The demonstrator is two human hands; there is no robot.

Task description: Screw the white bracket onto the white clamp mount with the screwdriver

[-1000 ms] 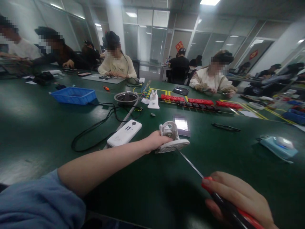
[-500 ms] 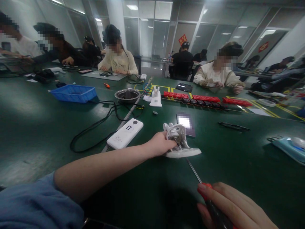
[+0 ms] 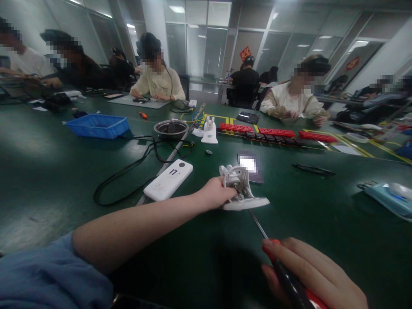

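1. Left hand (image 3: 215, 195) is clamping the white bracket (image 3: 246, 204), right of the power bank (image 3: 169, 180).
2. Screwdriver (image 3: 282, 272) is aiming at the bracket's base, tip hiding; work is seemingly progressing, completion not showing.
3. Right hand (image 3: 318, 266) is gripping the screwdriver, farther right.

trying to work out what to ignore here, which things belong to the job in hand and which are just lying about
In use:
- white plastic part, in the left hand
- screwdriver, in the right hand

Apparently just lying about:
- blue tray
- metal bowl
- white device marked 17
- red strips
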